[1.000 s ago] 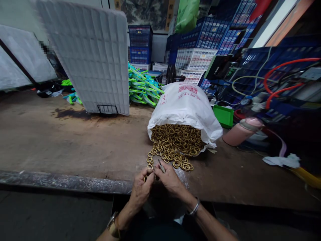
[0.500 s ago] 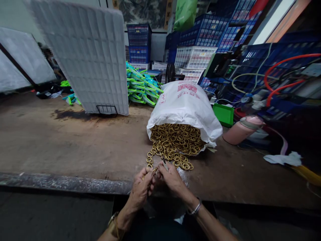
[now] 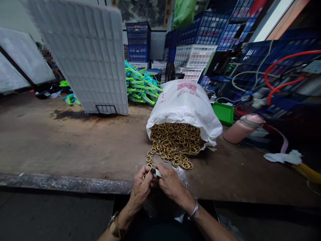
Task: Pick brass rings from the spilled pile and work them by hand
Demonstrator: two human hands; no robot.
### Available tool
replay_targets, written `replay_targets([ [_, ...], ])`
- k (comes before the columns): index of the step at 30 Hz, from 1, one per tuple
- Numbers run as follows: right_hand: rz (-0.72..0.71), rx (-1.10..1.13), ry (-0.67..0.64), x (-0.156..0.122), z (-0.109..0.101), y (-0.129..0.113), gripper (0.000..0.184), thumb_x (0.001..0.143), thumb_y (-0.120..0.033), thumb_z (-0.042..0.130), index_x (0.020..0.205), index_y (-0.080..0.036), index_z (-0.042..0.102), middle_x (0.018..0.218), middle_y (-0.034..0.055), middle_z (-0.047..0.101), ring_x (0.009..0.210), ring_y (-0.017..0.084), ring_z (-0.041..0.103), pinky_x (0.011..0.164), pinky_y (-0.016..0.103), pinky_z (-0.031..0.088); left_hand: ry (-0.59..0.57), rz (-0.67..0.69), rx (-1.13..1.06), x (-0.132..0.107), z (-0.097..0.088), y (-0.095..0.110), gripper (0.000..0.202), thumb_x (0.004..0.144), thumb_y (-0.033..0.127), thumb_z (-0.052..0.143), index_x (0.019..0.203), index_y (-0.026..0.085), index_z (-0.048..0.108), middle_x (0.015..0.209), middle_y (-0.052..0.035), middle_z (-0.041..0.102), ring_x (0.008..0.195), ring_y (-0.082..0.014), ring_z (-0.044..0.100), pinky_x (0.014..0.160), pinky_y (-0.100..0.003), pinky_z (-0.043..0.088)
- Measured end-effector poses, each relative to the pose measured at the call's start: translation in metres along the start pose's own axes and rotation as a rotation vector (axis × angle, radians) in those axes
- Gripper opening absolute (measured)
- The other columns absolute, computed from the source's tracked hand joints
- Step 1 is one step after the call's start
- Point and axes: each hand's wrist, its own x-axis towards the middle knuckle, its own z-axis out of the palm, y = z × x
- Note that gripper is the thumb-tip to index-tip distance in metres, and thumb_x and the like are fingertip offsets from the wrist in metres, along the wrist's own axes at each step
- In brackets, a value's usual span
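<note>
My left hand (image 3: 140,186) is closed, with a brass-coloured ring (image 3: 143,177) showing between its thumb and fingers. My right hand (image 3: 173,183) grips a small flat pale tool (image 3: 157,173) with a black end; its exact kind is unclear. The black end points left and meets the left fingertips. Both hands are close together over the table's near edge. Just beyond them, many loose brass rings (image 3: 177,139) spill from the mouth of a white woven sack (image 3: 180,103) lying on its side. A few rings trail down almost to my left fingers.
The brown table (image 3: 75,147) has a worn front edge. A tall white padded panel (image 3: 100,60) stands at the left, with bright green and turquoise pieces (image 3: 140,87) behind it. To the right are a green tray (image 3: 223,113), a pink cylinder (image 3: 242,129) and red hoses. Crates (image 3: 195,55) are stacked behind.
My right hand has turned, so the pale tool now points left towards the left fingertips instead of upward. The left hand stays nearly in place. The sack and loose rings look unchanged.
</note>
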Motion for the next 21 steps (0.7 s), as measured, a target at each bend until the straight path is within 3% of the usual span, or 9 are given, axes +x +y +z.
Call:
replay_targets([
  [8, -0.004, -0.017, -0.002, 0.001, -0.001, -0.002, 0.03, 0.065, -0.005, 0.037, 0.087, -0.019, 0.05, 0.071, 0.0014, 0.06, 0.062, 0.014, 0.051, 0.056, 0.025, 0.024, 0.009, 0.022, 0.009, 0.0, -0.001, 0.001, 0.035, 0.068, 0.05, 0.058, 0.067, 0.018, 0.043, 0.052, 0.0071, 0.043, 0.04, -0.0038, 0.035, 0.036, -0.014, 0.026],
  [15, -0.036, 0.026, -0.101, 0.007, 0.0, 0.007, 0.026, 0.068, -0.005, 0.039, 0.086, -0.019, 0.051, 0.07, 0.0011, 0.061, 0.061, 0.012, 0.05, 0.054, 0.024, 0.023, -0.055, 0.089, 0.058, -0.005, -0.007, -0.001, 0.035, 0.072, 0.048, 0.056, 0.064, 0.017, 0.043, 0.052, 0.0069, 0.041, 0.041, -0.003, 0.034, 0.038, -0.014, 0.026],
  [18, 0.064, -0.073, -0.089, 0.012, 0.006, 0.021, 0.028, 0.07, -0.006, 0.04, 0.093, -0.018, 0.052, 0.072, 0.0032, 0.062, 0.062, 0.013, 0.052, 0.054, 0.024, 0.024, -0.152, 0.034, 0.039, -0.011, -0.008, 0.0, 0.033, 0.074, 0.046, 0.055, 0.066, 0.017, 0.044, 0.052, 0.0058, 0.045, 0.041, -0.0029, 0.036, 0.038, -0.014, 0.026],
  [21, 0.15, -0.152, -0.024, 0.021, 0.016, 0.03, 0.026, 0.072, -0.006, 0.04, 0.091, -0.017, 0.052, 0.071, 0.0037, 0.062, 0.061, 0.014, 0.053, 0.054, 0.025, 0.024, -0.196, -0.088, -0.134, -0.012, -0.009, 0.001, 0.031, 0.074, 0.045, 0.057, 0.07, 0.017, 0.044, 0.054, 0.0056, 0.048, 0.039, -0.003, 0.037, 0.035, -0.013, 0.023],
])
